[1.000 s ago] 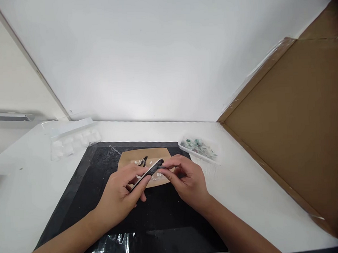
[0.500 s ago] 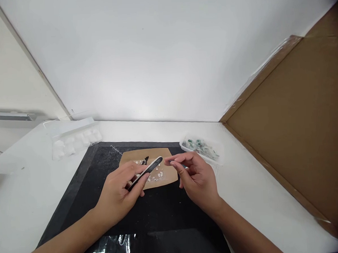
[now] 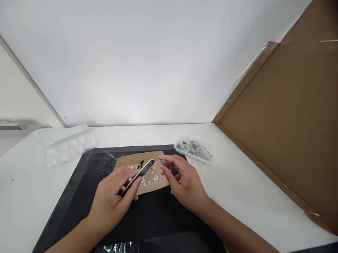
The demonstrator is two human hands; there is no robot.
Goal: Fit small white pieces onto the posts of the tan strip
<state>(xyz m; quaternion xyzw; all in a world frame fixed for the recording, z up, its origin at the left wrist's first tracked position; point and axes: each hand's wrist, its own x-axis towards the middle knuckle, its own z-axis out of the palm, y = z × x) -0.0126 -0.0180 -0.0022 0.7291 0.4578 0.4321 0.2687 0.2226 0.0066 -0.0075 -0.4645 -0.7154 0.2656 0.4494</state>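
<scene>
Left hand point(image 3: 113, 197) grips a nail file point(image 3: 137, 177) angled over the brown paper point(image 3: 141, 173), which catches white chips. Right hand point(image 3: 183, 182) pinches a small green piece point(image 3: 162, 162) near the file's tip.

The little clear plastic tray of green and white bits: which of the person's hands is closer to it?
Right. The right hand hovers just beside the small clear plastic tray, over the black mat's edge. The left hand, holding a black tool, sits farther off, across the brown paper sheet.
</scene>
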